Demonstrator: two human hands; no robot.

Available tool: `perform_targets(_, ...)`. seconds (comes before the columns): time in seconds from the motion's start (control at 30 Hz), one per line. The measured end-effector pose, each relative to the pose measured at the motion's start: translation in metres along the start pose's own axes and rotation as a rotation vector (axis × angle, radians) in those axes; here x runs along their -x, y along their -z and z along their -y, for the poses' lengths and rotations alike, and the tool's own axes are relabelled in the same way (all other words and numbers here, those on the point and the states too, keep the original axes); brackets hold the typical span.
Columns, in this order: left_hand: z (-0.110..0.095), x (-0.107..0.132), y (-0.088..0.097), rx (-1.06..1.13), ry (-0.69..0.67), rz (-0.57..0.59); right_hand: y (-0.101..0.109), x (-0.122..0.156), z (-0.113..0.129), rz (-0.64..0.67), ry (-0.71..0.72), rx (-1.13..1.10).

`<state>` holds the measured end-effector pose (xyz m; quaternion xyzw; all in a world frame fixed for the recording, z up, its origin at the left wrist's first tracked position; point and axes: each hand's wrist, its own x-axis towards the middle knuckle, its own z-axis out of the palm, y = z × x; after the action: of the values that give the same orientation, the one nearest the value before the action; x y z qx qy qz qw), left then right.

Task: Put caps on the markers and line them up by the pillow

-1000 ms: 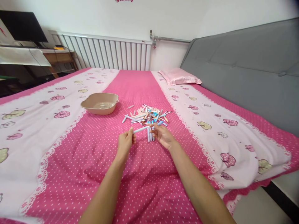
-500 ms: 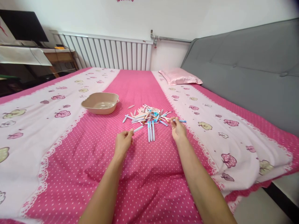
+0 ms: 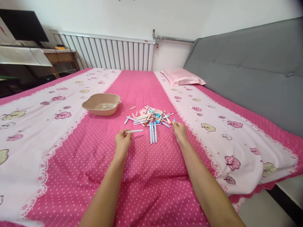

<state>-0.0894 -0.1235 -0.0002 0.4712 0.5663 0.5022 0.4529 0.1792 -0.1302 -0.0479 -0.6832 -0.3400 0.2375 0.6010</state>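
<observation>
A heap of pens (image 3: pixel 151 116) in light blue, pink and white lies on the pink dotted bedspread (image 3: pixel 142 176). My left hand (image 3: pixel 122 142) pinches a light blue pen (image 3: pixel 134 131) that points right, just left of the heap. My right hand (image 3: pixel 180 130) is closed at the heap's right edge, with a small blue pen cap (image 3: pixel 174 120) showing at its fingertips. Three light blue pens (image 3: pixel 152 132) lie side by side between my hands, in front of the heap.
A beige plastic basin (image 3: pixel 101 104) stands on the bed to the left of the heap. A pink pillow (image 3: pixel 182 77) lies at the far right by the grey headboard (image 3: pixel 248 66). A radiator (image 3: pixel 106 53) and a desk (image 3: pixel 47 56) stand beyond the bed.
My right hand moved from the middle out to the heap's right edge and took up a blue piece. The left hand kept its pen and turned it more level.
</observation>
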Motion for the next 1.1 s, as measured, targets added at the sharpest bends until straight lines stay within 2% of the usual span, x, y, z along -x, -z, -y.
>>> perform_targets(0.1,-0.001,-0.007,-0.002,0.031,0.015,-0.019,0.000,0.000,0.000,-0.086,0.046,0.105)
perform_targets(0.23,0.001,-0.022,-0.013,0.061,-0.017,-0.023,-0.007,0.002,0.002,-0.077,0.092,0.158)
perform_targets(0.37,0.007,-0.035,-0.024,0.035,-0.094,0.094,-0.014,0.011,0.010,-0.058,0.132,0.190)
perform_targets(0.47,0.009,-0.038,-0.023,-0.054,-0.142,0.184,-0.022,0.024,0.018,0.003,0.151,0.205)
perform_targets(0.63,0.006,-0.021,-0.009,-0.222,-0.220,0.218,-0.043,0.041,0.017,0.193,0.059,0.178)
perform_targets(0.77,0.003,0.000,-0.005,-0.321,-0.244,0.234,-0.054,0.043,0.012,0.274,-0.062,0.070)
perform_targets(0.93,0.001,0.016,-0.009,-0.346,-0.282,0.277,-0.054,0.049,0.026,0.361,-0.192,-0.179)
perform_targets(1.1,0.005,0.026,-0.021,-0.348,-0.322,0.341,-0.054,0.070,0.049,0.464,-0.212,-0.436)
